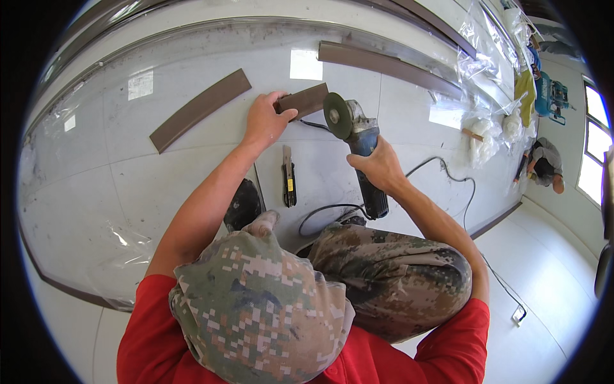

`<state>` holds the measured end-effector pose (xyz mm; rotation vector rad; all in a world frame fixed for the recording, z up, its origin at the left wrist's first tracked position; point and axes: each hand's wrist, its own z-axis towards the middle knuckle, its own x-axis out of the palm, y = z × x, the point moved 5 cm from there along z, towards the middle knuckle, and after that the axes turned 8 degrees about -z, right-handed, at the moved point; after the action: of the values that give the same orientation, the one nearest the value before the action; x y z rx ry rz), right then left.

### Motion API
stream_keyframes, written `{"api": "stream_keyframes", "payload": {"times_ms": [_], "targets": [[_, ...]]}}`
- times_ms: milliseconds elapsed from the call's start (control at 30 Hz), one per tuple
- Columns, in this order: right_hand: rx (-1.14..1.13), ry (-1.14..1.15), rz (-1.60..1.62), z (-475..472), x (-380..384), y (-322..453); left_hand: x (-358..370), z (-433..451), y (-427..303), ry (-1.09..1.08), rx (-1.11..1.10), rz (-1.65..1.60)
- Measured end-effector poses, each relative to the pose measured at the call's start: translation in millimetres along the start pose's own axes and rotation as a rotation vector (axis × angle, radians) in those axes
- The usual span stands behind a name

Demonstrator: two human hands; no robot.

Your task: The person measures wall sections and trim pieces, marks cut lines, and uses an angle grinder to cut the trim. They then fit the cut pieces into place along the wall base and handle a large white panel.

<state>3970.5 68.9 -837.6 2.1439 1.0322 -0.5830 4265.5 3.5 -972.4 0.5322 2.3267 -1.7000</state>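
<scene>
My left hand [270,117] grips the left end of a short brown trim piece [305,101], its thumb along the near side. My right hand [380,165] is wrapped around the body of an angle grinder [366,144]. The grinder's thin dark disc [337,115] stands close to the right end of that piece; whether they touch I cannot tell. No guard shows around the disc, and whether it spins is unclear. Between my forearms a snap-off utility knife [289,177] lies on the tiled floor with its blade out.
A longer brown trim strip [200,111] lies at left, another [388,66] at the upper right. The grinder's black cord [472,192] loops across the floor to the right. Clear plastic sheeting [484,67] and a teal machine [549,96] are beyond. A person [547,161] crouches near the right wall.
</scene>
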Motion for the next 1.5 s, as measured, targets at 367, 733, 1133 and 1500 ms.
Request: {"api": "stream_keyframes", "payload": {"times_ms": [367, 733, 1133, 1500], "targets": [[0.093, -0.12, 0.474, -16, -7, -54, 8, -24, 22, -0.061, 0.353, -0.079], [0.114, -0.176, 0.56, -24, -10, -83, 12, -9, 22, 0.035, 0.365, 0.038], [0.094, -0.122, 0.539, -23, -12, -74, 0, 45, 4, 0.441, 0.071, 0.128], [0.127, -0.162, 0.559, -28, -11, -79, 0, 70, 14, 0.338, 0.089, 0.381]]}}
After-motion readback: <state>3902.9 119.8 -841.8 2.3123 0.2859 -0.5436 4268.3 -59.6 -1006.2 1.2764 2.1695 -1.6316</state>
